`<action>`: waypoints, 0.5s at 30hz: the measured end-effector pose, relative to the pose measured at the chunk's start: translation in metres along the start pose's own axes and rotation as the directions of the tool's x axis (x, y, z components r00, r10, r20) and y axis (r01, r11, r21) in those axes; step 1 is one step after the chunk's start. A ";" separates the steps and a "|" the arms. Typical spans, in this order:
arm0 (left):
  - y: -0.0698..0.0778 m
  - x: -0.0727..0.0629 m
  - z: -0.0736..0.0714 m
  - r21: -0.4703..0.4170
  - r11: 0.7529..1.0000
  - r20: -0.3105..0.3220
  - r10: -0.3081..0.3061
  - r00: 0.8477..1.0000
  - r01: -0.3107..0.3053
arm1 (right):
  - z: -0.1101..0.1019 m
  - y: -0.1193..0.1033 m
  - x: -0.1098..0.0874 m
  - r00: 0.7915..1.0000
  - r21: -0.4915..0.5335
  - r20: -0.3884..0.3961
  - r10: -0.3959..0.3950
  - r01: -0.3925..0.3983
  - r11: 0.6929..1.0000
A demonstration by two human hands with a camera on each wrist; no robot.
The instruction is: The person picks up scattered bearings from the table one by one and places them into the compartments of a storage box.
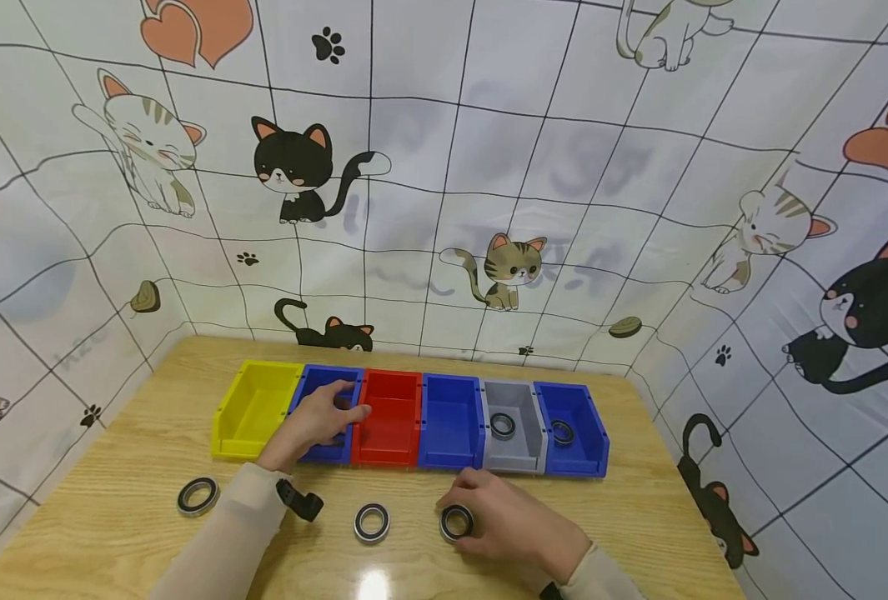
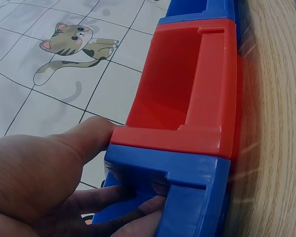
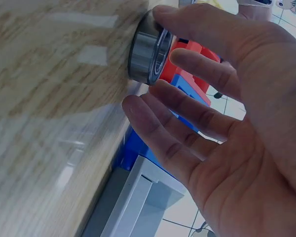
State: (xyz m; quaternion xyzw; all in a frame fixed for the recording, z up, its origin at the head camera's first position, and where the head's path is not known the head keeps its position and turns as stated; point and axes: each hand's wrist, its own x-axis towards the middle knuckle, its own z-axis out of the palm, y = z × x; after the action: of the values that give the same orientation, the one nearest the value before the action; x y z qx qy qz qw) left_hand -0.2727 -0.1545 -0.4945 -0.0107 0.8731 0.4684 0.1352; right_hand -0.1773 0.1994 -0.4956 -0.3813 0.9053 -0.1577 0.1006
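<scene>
In the head view my left hand (image 1: 325,414) reaches into the blue bin (image 1: 331,452), second from the left. The left wrist view has its fingers down inside that bin and its thumb at the wall shared with the red bin (image 2: 163,84); the fingertips are partly hidden, and no bearing shows between them. At the front of the table, my right hand (image 1: 499,517) pinches a metal ball bearing (image 1: 456,522) between thumb and fingers. Seen from the right wrist, the bearing (image 3: 147,52) is close to the tabletop, thumb at one edge and fingertips at the opposite edge.
Two loose bearings lie on the wooden table, one at the left (image 1: 198,497) and one in the middle (image 1: 372,523). The bin row also has a yellow bin (image 1: 252,417), another blue bin (image 1: 451,425), and a grey bin (image 1: 514,400) and end blue bin (image 1: 589,442) with a bearing each.
</scene>
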 end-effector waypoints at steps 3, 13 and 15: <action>0.000 0.000 0.000 0.002 1.000 0.001 -0.004 1.000 0.004 | 0.001 0.000 0.000 1.000 0.003 0.009 -0.007 0.007 1.000; -0.001 0.000 0.000 -0.001 1.000 0.003 -0.004 1.000 0.004 | 0.001 -0.002 0.001 0.999 -0.013 0.022 -0.024 0.024 1.000; -0.001 0.000 0.000 0.005 1.000 0.000 -0.005 1.000 0.005 | 0.002 -0.001 0.001 0.999 -0.013 0.019 -0.029 0.030 0.999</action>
State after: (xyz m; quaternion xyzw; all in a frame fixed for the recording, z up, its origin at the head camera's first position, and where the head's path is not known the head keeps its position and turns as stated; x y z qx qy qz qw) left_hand -0.2725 -0.1549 -0.4953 -0.0126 0.8742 0.4658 0.1366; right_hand -0.1764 0.1974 -0.4970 -0.3967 0.8996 -0.1495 0.1045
